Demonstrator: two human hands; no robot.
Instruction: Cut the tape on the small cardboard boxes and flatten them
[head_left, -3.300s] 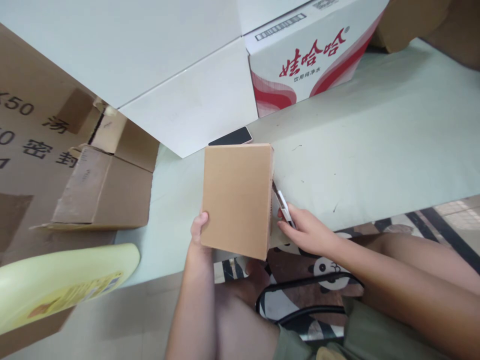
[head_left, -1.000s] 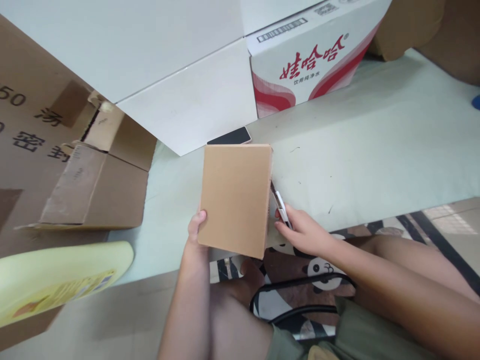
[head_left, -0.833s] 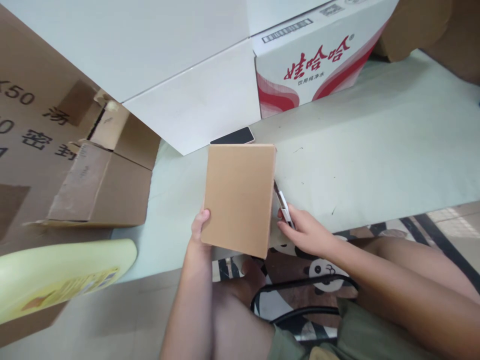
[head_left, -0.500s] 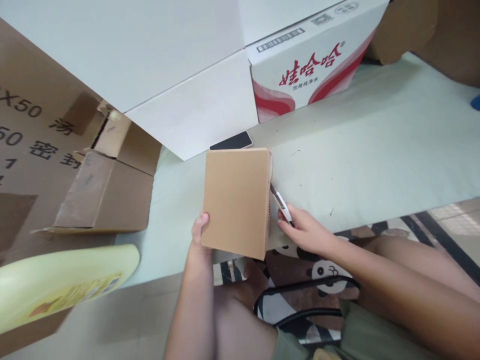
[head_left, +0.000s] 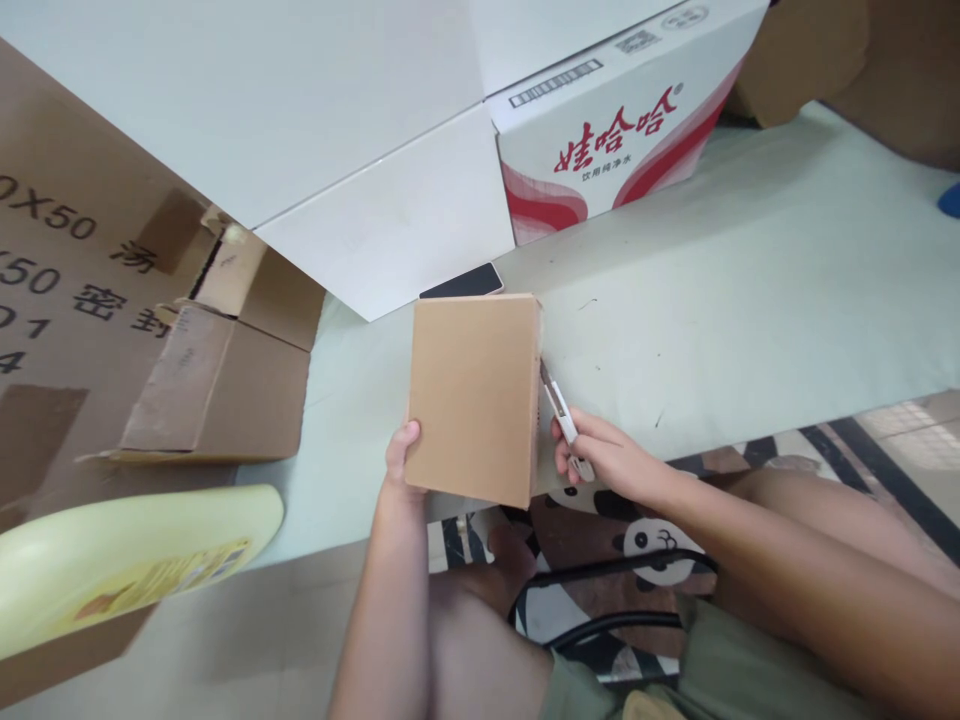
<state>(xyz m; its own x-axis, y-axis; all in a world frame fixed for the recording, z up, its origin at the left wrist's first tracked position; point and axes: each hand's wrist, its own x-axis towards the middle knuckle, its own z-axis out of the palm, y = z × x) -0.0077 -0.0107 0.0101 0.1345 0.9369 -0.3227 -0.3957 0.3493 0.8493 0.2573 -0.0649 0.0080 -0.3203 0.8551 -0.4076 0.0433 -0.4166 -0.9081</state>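
A small brown cardboard box (head_left: 472, 400) is held up at the near edge of the table. My left hand (head_left: 403, 450) grips its lower left side, thumb on the front face and the other fingers hidden behind. In my right hand (head_left: 589, 447) is a white utility knife (head_left: 559, 405), its dark blade pointing up and left at the box's right side. The tip meets or nearly meets that side; I cannot tell whether it is in the cardboard. Behind the box's top edge lies a dark flat phone-like device (head_left: 469, 281), partly covered.
Large white cartons (head_left: 397, 210) and a red-printed white carton (head_left: 600, 165) stand along the back of the pale green tabletop (head_left: 750, 300). Brown cardboard boxes (head_left: 225, 380) are at left, with a pale yellow bottle (head_left: 150, 550) in front. A panda-patterned mat (head_left: 585, 530) is below.
The knife has turned slightly more upright, and its rear end now shows below my right hand's fingers. My left hand and the box have barely moved.
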